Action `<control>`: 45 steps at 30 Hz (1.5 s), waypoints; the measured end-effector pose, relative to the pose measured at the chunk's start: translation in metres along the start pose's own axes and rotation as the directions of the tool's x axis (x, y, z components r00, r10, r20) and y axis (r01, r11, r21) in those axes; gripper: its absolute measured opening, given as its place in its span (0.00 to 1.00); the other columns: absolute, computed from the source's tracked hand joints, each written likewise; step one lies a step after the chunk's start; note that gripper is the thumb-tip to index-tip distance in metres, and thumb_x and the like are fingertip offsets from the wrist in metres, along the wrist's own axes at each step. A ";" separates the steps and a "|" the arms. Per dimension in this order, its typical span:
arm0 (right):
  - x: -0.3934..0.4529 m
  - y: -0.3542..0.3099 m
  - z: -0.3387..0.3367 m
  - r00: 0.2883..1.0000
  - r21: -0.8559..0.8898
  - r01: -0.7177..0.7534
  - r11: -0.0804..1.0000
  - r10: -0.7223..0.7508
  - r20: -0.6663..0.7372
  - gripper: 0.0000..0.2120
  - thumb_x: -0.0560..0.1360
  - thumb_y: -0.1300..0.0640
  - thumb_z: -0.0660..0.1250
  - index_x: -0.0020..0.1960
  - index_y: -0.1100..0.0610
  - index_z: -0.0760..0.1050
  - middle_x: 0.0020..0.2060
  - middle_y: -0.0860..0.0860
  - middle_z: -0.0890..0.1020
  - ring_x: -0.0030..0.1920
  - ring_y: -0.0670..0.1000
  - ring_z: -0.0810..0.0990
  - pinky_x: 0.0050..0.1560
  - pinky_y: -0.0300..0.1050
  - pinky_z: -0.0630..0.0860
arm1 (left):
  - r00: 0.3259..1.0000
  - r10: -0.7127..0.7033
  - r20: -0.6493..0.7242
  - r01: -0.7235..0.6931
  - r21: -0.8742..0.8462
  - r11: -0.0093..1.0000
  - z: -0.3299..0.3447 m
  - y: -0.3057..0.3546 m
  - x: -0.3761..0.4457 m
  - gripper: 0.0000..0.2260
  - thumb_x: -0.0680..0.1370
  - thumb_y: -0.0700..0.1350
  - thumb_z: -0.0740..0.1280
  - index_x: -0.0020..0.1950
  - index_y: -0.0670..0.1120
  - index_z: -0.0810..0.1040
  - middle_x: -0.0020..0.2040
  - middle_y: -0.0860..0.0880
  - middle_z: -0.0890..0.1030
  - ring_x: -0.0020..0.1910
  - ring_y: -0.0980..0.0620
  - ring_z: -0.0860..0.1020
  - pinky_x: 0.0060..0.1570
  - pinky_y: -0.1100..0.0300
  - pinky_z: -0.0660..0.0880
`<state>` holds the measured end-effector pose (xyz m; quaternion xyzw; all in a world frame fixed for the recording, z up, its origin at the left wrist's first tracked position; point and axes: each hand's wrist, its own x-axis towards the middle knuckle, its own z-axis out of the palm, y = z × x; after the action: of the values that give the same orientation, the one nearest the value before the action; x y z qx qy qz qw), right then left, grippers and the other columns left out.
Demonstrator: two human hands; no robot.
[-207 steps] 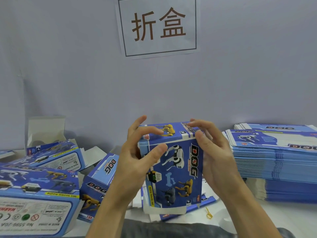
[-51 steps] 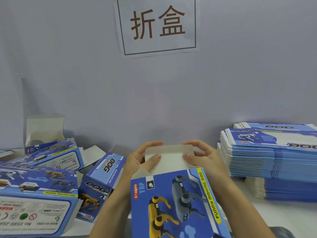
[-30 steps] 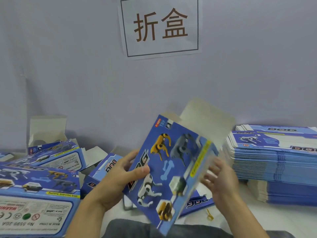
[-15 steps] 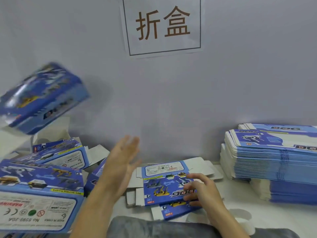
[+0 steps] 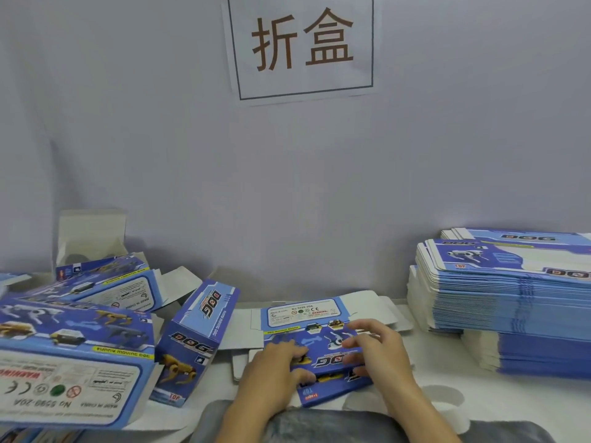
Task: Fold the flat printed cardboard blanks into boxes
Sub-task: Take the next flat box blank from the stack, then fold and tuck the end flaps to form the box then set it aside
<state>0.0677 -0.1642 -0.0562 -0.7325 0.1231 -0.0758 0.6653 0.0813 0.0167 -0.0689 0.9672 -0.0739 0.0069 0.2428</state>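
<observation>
Cardboard blank (image 5: 315, 343) lies flat under both hands, left hand (image 5: 276, 367) and right hand (image 5: 375, 350) gripping its near edge; next, lift and open it.

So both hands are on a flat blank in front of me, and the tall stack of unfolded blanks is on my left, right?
Not quite. The head view shows both hands, left hand and right hand, on the flat blank, but the stack of unfolded blanks stands on your right.

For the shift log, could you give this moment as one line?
stage: picking up next flat blank | left hand: on blank | right hand: on blank | folded boxes: left
</observation>
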 end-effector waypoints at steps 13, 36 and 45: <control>0.002 0.002 -0.004 0.896 0.067 0.301 0.951 -0.259 -0.360 0.15 0.77 0.69 0.59 0.45 0.51 0.78 0.34 0.54 0.81 0.37 0.57 0.80 0.36 0.46 0.72 | 0.984 0.061 -0.167 -0.065 -0.015 0.998 -0.004 0.006 0.002 0.14 0.84 0.55 0.59 0.67 0.57 0.78 0.64 0.51 0.80 0.61 0.49 0.76 0.56 0.56 0.74; -0.003 -0.066 -0.038 0.897 0.397 0.375 0.838 -0.435 0.071 0.09 0.81 0.59 0.63 0.52 0.49 0.82 0.49 0.50 0.88 0.51 0.54 0.86 0.48 0.54 0.82 | 0.706 -0.089 -0.703 -0.471 -0.560 0.682 -0.069 0.047 -0.019 0.27 0.74 0.56 0.70 0.73 0.58 0.67 0.68 0.66 0.68 0.67 0.68 0.66 0.60 0.72 0.68; -0.019 -0.078 -0.046 0.776 0.412 0.455 0.789 -0.579 0.251 0.17 0.73 0.52 0.69 0.62 0.44 0.77 0.56 0.51 0.85 0.55 0.56 0.85 0.49 0.54 0.83 | 0.791 0.033 -0.611 -0.562 -0.704 0.435 -0.092 0.052 -0.033 0.25 0.65 0.61 0.71 0.57 0.51 0.72 0.47 0.55 0.85 0.43 0.54 0.86 0.33 0.64 0.80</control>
<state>0.0435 -0.1961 0.0267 -0.6171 -0.2257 -0.1405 0.7406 0.0436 0.0192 0.0354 0.6415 -0.1775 0.2702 0.6957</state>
